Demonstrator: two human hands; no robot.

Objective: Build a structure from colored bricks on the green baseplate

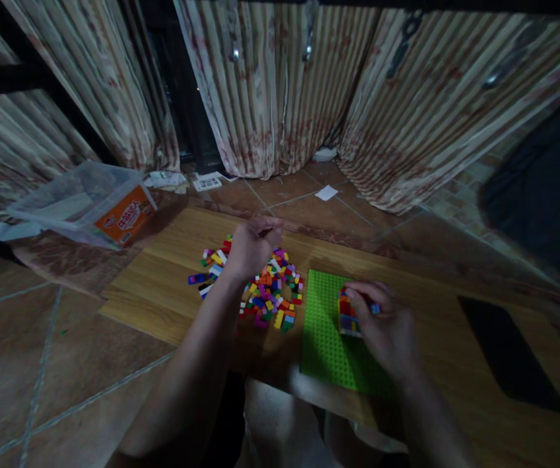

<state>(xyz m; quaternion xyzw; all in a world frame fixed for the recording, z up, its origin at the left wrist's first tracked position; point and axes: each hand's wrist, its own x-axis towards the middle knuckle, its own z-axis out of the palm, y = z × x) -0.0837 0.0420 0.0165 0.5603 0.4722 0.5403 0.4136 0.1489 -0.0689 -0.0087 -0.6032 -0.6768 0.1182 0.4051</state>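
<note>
Over the far part of a loose pile of coloured toy bricks [267, 289] is my left hand [251, 248]. Its fingers are bent and drawn together; whatever they may hold cannot be made out. A green studded baseplate [323, 331] lies to the right of the pile. On it stands a small build of stacked toy bricks [346, 315], with red, orange, blue and purple rows. My right hand [382, 322] grips this build, thumb on top and fingers along the far right side. A blue piece shows beside those fingers. The hand hides the build's right part.
Both hands work over a low wooden table [157, 286]. A dark flat panel [508, 351] lies at its right. Beyond the left end, a clear plastic bin [79, 201] with an orange label rests on the floor. Striped curtains [280, 91] hang behind; papers [206, 182] lie below them.
</note>
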